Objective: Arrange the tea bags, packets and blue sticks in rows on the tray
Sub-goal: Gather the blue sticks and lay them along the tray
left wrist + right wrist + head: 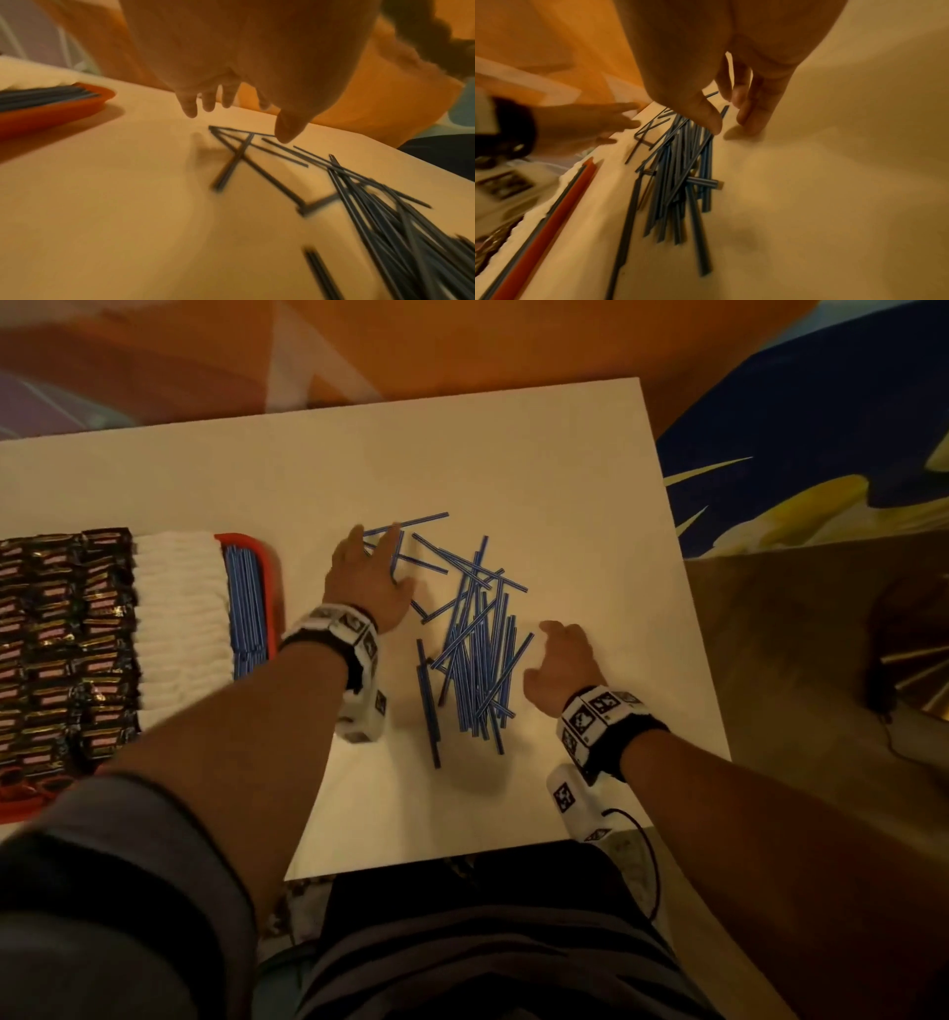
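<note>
Gathering the loose blue sticks [475,639], by the look of it: a heap in the middle of the white tabletop [565,469], a few strays fanned out toward the far edge. Left hand [367,580] spread flat over those strays, fingers straight, holding nothing. Right hand [560,667] at the heap's right side, fingers relaxed and apart, fingertips [750,121] down on the tabletop, nothing pinched.

Best done by sweeping the strays inward, squaring the heap between both palms so the ends line up, then lifting a small parallel bundle rather than a crossed handful. Thin, stiff, smooth and straight, so likely to roll, scatter and slip.

At the left edge, a red tray [267,557] with a raised rounded rim: glossy dark packets [67,634], then soft white tea bags [179,618], then a row of sticks [246,608] against the right rim.
</note>
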`<state>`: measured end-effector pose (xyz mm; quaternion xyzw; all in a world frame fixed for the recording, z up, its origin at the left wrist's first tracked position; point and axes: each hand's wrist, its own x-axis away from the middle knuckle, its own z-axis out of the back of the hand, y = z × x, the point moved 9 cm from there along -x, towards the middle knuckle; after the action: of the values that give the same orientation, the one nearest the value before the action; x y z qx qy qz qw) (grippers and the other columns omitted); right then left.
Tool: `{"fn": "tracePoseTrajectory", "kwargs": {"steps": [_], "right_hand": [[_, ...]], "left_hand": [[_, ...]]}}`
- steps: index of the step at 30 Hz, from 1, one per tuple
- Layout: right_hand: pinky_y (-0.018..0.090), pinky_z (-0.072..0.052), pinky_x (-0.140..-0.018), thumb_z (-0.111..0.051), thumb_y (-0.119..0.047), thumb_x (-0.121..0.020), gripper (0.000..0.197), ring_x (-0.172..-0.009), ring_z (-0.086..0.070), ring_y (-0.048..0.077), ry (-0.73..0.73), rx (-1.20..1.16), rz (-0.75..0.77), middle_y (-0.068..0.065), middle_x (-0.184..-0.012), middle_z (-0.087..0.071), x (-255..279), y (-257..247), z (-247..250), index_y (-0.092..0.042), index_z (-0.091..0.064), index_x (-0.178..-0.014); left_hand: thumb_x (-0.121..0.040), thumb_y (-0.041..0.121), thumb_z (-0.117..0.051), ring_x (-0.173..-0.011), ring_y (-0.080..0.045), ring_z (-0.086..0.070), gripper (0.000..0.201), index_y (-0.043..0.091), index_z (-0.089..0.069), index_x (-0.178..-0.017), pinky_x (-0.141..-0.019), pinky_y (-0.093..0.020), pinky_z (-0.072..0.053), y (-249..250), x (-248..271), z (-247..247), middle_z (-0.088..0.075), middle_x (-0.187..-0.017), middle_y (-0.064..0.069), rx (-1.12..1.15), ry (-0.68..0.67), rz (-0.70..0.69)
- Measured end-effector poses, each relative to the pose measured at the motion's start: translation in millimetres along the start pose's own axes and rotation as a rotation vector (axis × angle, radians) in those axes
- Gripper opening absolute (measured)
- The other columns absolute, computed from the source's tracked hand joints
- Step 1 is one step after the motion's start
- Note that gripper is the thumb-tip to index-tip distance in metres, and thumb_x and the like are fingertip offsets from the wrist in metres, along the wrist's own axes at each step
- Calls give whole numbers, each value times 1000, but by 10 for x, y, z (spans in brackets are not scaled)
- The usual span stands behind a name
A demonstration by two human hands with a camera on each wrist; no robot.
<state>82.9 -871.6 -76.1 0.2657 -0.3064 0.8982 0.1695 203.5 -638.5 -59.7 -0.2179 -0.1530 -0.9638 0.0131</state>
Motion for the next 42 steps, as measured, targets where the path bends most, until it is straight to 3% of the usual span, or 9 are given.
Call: {"fn": "tracePoseTrajectory", "kwargs": {"steps": [5, 10, 14, 18, 23, 27, 30, 35, 42], "right_hand": [[29, -38, -102, -66, -8, -83, 66, -126, -44, 24, -39, -23, 119, 8, -137, -41, -118, -227, -47, -14, -37, -143], [36, -27, -113, -70, -15, -81, 75, -140, -26, 29, 30, 101, 174, 6, -148, -31, -392, -380, 234, -16, -33, -146], [44, -19, -119, -69, -22, -81, 86, -146, -12, 32, -84, 282, 213, 5, -159, -17, -554, -558, 100, -21, -23, -153], [40, -24, -115, -66, -16, -84, 74, -142, -22, 31, -142, 273, 314, 6, -153, -28, -433, -748, -45, -19, -32, -149], [36, -31, -110, -63, -13, -86, 63, -135, -33, 29, -8, 58, 259, 8, -144, -36, -287, -569, 124, -16, -38, -144], [33, -40, -103, -66, -17, -85, 66, -128, -44, 28, -88, 25, -1, 11, -138, -44, -149, -145, 75, -11, -35, -143], [35, -46, -101, -66, -17, -84, 61, -122, -51, 28, -156, 1, 7, 11, -134, -52, -47, -198, -148, -10, -41, -139], [21, -43, -93, -65, -10, -82, 43, -116, -59, 22, -190, -150, 117, 5, -124, -64, 23, -496, -338, -13, -59, -125], [17, -38, -77, -57, -7, -84, 31, -98, -57, 13, -81, -242, -62, 0, -118, -65, -25, 73, -39, -22, -64, -110]], "left_hand": [[-97, 27, -58, -152, -32, -6, 71, 35, -19, -157, -123, -48, -16, 152, -357, -133, -6, -167, -2, -232, -210, -189], [-95, 21, -57, -132, -36, -36, 49, 26, -47, -143, -102, -53, -45, 32, 113, -85, -41, -147, -6, -184, -14, -218], [-95, 29, -56, -123, -35, -42, 48, 19, -50, -141, -95, -50, -46, -93, 441, -181, -47, -138, -10, -207, -9, -229], [-92, 41, -62, -136, -35, -32, 60, 24, -42, -146, -106, -51, -39, -215, 520, -208, -37, -151, -6, -192, -55, -155], [-96, 28, -59, -125, -33, -43, 52, 20, -44, -145, -101, -45, -44, -141, 726, -280, -44, -140, -12, -15, -14, -144], [-90, 55, -58, -124, -33, -45, 66, 14, -44, -140, -101, -46, -42, -400, 868, -377, -46, -133, -13, 122, 21, 141], [-76, 72, -62, -118, -31, -48, 78, 16, -50, -130, -103, -45, -44, -214, 923, -542, -47, -126, -9, 179, -76, 192], [-82, 42, -74, -121, -36, -44, 70, 5, -41, -132, -97, -44, -45, 368, 925, -683, -36, -133, -14, 73, -119, 155], [-92, 18, -65, -125, -37, -46, 46, 3, -41, -129, -100, -44, -44, 502, 791, -743, -43, -134, -17, 123, -113, 242]]}}
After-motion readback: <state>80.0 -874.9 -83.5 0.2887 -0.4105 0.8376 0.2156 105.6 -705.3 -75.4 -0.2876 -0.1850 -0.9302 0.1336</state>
